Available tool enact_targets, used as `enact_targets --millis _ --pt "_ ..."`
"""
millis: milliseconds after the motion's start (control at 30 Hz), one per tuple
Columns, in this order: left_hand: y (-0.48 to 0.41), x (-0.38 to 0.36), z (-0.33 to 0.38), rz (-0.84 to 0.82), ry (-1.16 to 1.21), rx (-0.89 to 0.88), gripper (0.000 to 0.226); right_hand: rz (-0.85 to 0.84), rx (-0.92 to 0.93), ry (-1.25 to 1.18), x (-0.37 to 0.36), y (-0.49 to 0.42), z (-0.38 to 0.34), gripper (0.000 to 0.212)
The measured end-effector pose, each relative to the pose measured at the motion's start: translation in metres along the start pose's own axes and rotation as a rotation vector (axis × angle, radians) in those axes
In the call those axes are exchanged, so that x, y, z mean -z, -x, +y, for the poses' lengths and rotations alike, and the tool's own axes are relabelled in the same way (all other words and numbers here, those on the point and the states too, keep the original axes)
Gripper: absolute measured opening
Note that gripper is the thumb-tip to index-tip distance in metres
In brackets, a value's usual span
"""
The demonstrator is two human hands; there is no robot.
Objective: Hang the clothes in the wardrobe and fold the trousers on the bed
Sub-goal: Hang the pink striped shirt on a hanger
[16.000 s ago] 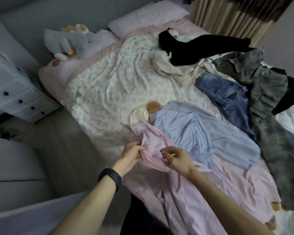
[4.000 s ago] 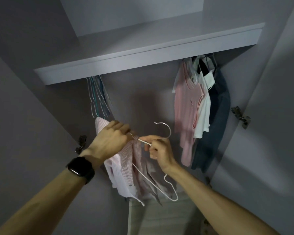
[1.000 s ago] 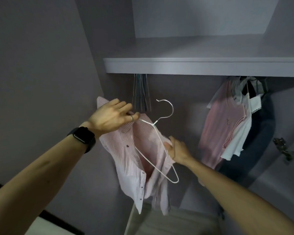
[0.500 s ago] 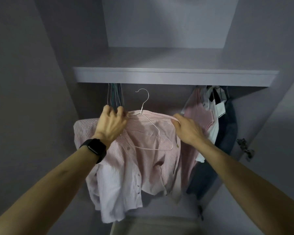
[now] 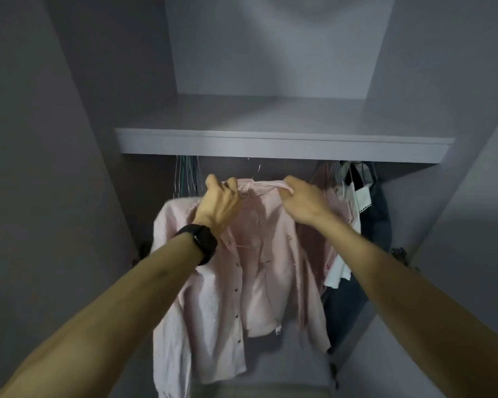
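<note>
A pink striped shirt (image 5: 213, 305) hangs open on a thin white wire hanger (image 5: 258, 168) inside the wardrobe. The hanger's hook reaches up just under the shelf (image 5: 282, 145); the rail itself is hidden behind the shelf edge. My left hand (image 5: 220, 206), with a black watch on the wrist, grips the shirt's left shoulder by the collar. My right hand (image 5: 304, 202) pinches the collar at the right shoulder. The shirt's front falls open below my hands.
Several spare hangers (image 5: 186, 179) hang at the left end of the rail. At the right hang a pink top (image 5: 338, 208), a white garment (image 5: 357, 202) and dark clothes (image 5: 377, 225). Grey wardrobe walls close in both sides; a door hinge (image 5: 398, 251) juts right.
Both hands have raised the shirt on its hanger, and the hook now sits up under the shelf. A second ago the right hand was still working the hanger into the shirt.
</note>
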State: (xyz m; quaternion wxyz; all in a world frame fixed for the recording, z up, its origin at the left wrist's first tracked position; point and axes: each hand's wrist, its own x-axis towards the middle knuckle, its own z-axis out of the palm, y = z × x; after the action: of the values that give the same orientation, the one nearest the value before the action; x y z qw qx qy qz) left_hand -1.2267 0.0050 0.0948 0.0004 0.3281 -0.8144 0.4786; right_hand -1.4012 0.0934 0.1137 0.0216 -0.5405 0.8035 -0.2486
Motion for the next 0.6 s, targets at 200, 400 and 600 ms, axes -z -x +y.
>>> enact_targets --millis 200,400,600 --pt "0.018 0.003 0.029 -0.146 0.642 0.187 0.032 -0.218 0.02 -0.312 -0.051 0.05 -0.004 0.025" --pt "0.088 -0.054 0.024 0.041 1.217 0.22 0.025 -0.291 -0.095 -0.276 -0.064 0.078 0.073 0.071" --pt "0.099 -0.054 -0.005 0.173 1.516 0.33 0.02 -0.18 0.253 0.096 -0.068 0.064 0.058 0.026"
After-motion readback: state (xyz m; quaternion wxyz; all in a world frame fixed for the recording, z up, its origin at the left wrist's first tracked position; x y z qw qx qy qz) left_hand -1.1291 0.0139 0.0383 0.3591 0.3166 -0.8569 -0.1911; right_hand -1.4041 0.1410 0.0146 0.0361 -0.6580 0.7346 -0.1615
